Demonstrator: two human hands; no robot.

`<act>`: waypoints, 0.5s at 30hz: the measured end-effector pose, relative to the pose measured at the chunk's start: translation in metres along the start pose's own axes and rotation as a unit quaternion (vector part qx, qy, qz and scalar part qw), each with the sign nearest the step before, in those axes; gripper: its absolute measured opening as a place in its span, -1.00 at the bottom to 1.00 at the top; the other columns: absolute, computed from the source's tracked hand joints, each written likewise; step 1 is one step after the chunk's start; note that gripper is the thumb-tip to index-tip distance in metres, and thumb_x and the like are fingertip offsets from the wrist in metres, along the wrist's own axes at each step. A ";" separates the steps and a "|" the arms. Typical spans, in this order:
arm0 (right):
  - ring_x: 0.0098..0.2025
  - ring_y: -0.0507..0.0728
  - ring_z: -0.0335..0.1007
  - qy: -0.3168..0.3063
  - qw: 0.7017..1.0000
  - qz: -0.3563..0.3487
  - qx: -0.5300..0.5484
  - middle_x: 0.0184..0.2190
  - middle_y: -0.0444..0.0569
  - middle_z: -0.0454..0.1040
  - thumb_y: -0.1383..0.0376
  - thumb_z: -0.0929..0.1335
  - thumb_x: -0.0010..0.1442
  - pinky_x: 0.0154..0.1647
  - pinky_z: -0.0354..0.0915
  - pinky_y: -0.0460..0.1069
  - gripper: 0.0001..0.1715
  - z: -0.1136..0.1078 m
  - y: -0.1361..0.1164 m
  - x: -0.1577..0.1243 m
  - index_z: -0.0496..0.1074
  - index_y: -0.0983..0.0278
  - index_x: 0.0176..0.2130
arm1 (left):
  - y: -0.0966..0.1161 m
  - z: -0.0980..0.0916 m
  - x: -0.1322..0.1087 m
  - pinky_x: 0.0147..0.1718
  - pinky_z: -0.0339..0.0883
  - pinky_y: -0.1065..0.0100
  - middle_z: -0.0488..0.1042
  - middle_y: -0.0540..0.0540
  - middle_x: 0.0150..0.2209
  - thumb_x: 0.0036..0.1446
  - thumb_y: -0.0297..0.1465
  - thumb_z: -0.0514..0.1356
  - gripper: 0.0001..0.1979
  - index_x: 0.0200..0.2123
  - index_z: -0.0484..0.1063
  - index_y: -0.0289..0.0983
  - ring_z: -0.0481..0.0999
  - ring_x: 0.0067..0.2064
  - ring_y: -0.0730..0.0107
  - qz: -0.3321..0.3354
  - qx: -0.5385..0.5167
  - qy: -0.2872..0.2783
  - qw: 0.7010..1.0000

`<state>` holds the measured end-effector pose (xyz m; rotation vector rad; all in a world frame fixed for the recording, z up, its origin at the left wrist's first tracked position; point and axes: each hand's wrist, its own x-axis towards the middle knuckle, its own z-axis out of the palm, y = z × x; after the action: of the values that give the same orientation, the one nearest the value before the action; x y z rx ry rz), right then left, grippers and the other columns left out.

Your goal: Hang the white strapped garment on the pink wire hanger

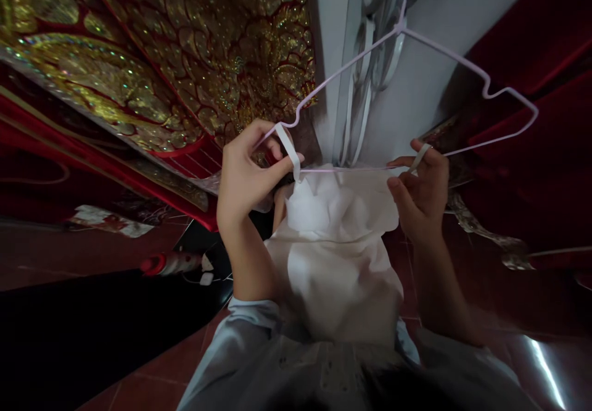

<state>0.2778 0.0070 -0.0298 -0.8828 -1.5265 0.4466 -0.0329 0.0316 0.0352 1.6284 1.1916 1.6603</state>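
A thin pale-purple hanger point(351, 62) hangs by its hook, with a white garment point(342, 263) below its bottom bar. At the hanger's left end, my left hand point(247, 173) is closed around the wire and a white strap point(289, 149), which loops over the hanger's shoulder. My right hand point(423, 192) is near the right part of the bottom bar, its fingers curled through another white strap point(420, 157). That strap lies across the fingers, short of the hanger's right end.
Gold sequined red garments point(194, 47) hang at the left, dark red cloth point(546, 127) at the right. White metal scrollwork point(365, 84) stands behind the hanger. A red-capped bottle point(171, 263) lies at the lower left above the tiled floor point(152, 377).
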 end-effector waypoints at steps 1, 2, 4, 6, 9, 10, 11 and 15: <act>0.06 0.19 0.59 -0.008 1.000 0.001 -0.003 0.46 0.02 0.38 0.06 0.49 0.42 -0.50 0.31 -0.03 -0.32 -0.002 0.000 -0.001 0.33 -0.16 0.42 | 0.005 0.000 0.002 -0.04 0.64 0.06 0.62 -0.05 -0.34 0.27 -0.15 0.56 -0.73 -0.17 0.69 -0.20 0.67 -0.16 0.16 -0.022 -0.013 0.001 1.000; 0.03 0.18 0.59 -0.019 1.000 0.005 -0.006 0.44 0.02 0.41 0.07 0.49 0.42 -0.51 0.31 -0.02 -0.31 -0.004 -0.001 -0.001 0.33 -0.16 0.43 | 0.010 0.000 0.004 -0.01 0.63 0.06 0.62 -0.06 -0.32 0.32 -0.18 0.53 -0.77 -0.16 0.69 -0.20 0.68 -0.12 0.14 -0.036 -0.028 0.008 0.999; -0.10 0.14 0.57 -0.044 0.999 0.013 -0.010 0.34 0.03 0.50 0.08 0.50 0.41 -0.52 0.31 -0.02 -0.28 -0.008 -0.002 -0.002 0.32 -0.15 0.45 | 0.018 0.003 0.005 0.05 0.62 0.05 0.66 -0.08 -0.22 0.27 -0.25 0.56 -0.77 -0.11 0.69 -0.21 0.67 -0.03 0.09 -0.035 -0.046 0.008 0.998; -0.23 0.09 0.51 -0.055 0.998 0.018 -0.013 0.21 0.02 0.57 0.07 0.50 0.41 -0.54 0.31 -0.02 -0.26 -0.011 -0.004 -0.003 0.31 -0.15 0.46 | 0.020 0.008 0.004 0.09 0.60 0.08 0.67 -0.09 -0.12 0.14 -0.31 0.64 -0.65 -0.06 0.70 -0.22 0.66 0.00 0.08 -0.007 -0.054 0.000 0.999; -0.28 0.08 0.47 -0.046 0.999 0.020 -0.015 0.15 0.01 0.59 0.04 0.50 0.41 -0.52 0.31 -0.01 -0.27 -0.011 -0.006 -0.003 0.32 -0.15 0.45 | 0.011 0.020 -0.005 0.07 0.58 0.18 0.66 -0.09 -0.06 0.08 -0.31 0.67 -0.53 0.03 0.67 -0.17 0.66 0.05 0.10 0.022 -0.102 0.093 0.990; -0.27 0.08 0.47 -0.043 0.999 0.020 -0.017 0.16 0.02 0.59 0.03 0.49 0.41 -0.51 0.32 -0.01 -0.28 -0.010 -0.007 -0.004 0.32 -0.14 0.45 | 0.006 0.025 -0.010 0.03 0.57 0.24 0.65 -0.08 -0.05 0.11 -0.29 0.66 -0.53 0.05 0.65 -0.14 0.66 0.05 0.14 0.020 -0.135 0.141 0.981; -0.27 0.08 0.47 -0.045 0.999 0.021 -0.018 0.16 0.02 0.60 0.04 0.48 0.42 -0.49 0.32 -0.01 -0.28 -0.009 -0.007 -0.005 0.32 -0.13 0.46 | 0.000 0.030 -0.017 -0.02 0.57 0.29 0.65 -0.06 -0.06 0.14 -0.26 0.64 -0.54 0.06 0.63 -0.12 0.67 0.04 0.18 0.009 -0.174 0.181 0.968; -0.37 0.02 0.40 -0.056 0.997 0.029 -0.034 0.21 0.06 0.61 0.09 0.44 0.46 -0.43 0.38 -0.01 -0.26 0.002 -0.012 -0.013 0.28 -0.06 0.51 | -0.016 0.046 -0.048 -0.07 0.61 0.35 0.67 -0.06 -0.16 0.23 -0.04 0.53 -0.61 -0.04 0.62 -0.13 0.69 -0.12 0.31 -0.101 -0.321 0.190 0.922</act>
<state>0.2721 -0.0097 -0.0300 -0.9703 -1.6305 0.4951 0.0147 0.0088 -0.0078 0.7807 0.8042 2.0004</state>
